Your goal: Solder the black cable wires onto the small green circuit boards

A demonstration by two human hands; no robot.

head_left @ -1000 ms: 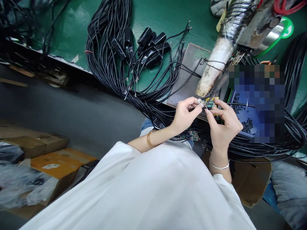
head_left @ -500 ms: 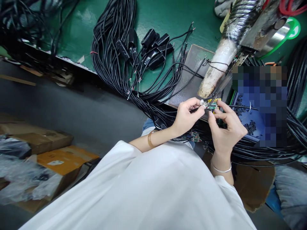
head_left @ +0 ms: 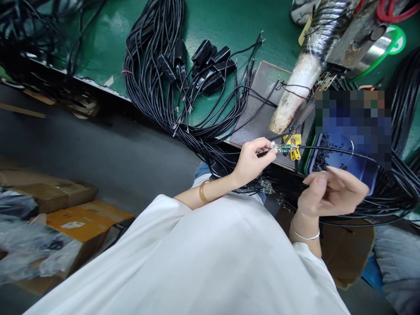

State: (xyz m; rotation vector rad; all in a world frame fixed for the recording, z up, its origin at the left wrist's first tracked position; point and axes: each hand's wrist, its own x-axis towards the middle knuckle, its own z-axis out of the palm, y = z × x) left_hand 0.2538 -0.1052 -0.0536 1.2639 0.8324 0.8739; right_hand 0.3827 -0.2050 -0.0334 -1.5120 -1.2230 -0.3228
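My left hand [head_left: 254, 159] is closed on a black cable [head_left: 261, 154], pinching it at the end near a small green circuit board [head_left: 285, 149]. Fine wires join the board to that cable and to another black cable [head_left: 341, 151] running off to the right. My right hand [head_left: 333, 192] is away from the board, in front of a blue tray [head_left: 372, 183]. Its fingers are curled in towards the thumb; whether anything small is between them is hidden. Behind the board lies a yellow-handled tool [head_left: 294, 141]. Many small black pieces [head_left: 323, 153] lie in the tray.
A wrapped post-like tool [head_left: 295, 92] slants over a grey plate [head_left: 252, 118]. Bundled black cables [head_left: 144, 70] and black plastic housings [head_left: 210, 70] cover part of the green table [head_left: 108, 35]. More circuit boards [head_left: 266, 186] hang near my lap. Cardboard boxes [head_left: 88, 218] stand on the left.
My right hand has let go of the circuit board and moved right and down, towards the tray's front. My left hand still grips the cable, almost in the same place.
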